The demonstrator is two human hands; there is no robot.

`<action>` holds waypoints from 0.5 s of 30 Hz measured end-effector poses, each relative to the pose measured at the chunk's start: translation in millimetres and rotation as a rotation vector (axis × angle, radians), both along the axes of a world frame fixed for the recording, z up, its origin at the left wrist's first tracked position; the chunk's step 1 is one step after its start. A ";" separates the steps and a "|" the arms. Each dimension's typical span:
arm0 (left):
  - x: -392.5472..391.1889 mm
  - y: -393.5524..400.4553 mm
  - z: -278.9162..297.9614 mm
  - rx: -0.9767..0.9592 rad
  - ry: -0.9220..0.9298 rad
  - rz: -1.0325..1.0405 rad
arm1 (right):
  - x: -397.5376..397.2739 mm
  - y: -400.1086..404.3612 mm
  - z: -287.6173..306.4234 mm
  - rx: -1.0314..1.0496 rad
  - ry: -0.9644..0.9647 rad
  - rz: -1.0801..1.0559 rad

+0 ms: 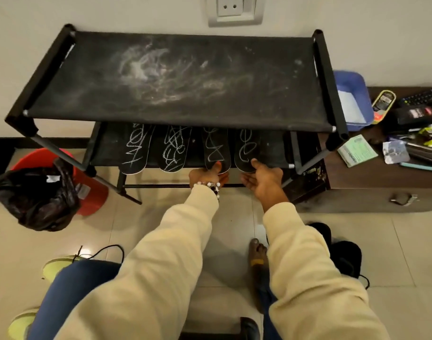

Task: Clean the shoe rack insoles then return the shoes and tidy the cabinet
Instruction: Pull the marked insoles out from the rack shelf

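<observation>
Insoles, four of them, lie side by side on the lower shelf of the shoe rack, their rounded ends hanging a little over the front bar. Each is black and scrawled with white chalk-like marks; the rack's top fabric is smeared with the same pale dust.

The left hand has its thumb on top of the third insole and its fingers under the edge, a pinching grip on the overhanging end. The right hand lies with thumb tip touching the fourth insole, palm up and fingers loose below; it grasps nothing yet.

These look thin, flat and light, likely foam or soft board, so they should bend if lifted from one end only. Taking hold at the protruding end and sliding outward, then supporting the middle, seems the safer way. The chalk would probably smudge onto fingers and sleeves. The first insole and second insole sit untouched to the left. A red bucket with a black bag stands on the floor nearby.
</observation>
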State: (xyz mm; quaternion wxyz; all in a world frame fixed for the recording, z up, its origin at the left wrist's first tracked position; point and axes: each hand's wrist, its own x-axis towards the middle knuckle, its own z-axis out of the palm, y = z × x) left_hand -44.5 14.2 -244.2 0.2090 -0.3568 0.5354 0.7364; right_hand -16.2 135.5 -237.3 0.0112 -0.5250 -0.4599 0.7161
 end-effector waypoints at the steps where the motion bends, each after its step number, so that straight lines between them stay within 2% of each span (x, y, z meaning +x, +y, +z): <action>1: 0.4 -0.6 2.1 0.015 -0.006 0.011 | 1.0 -0.4 0.2 0.001 0.006 -0.002; 8: 29.4 -14.9 29.3 0.016 0.038 -0.006 | 31.1 -11.2 20.6 0.048 0.098 0.016; 15: 101.8 -42.9 54.9 0.098 0.033 0.023 | 112.5 -35.3 55.5 0.016 0.151 -0.017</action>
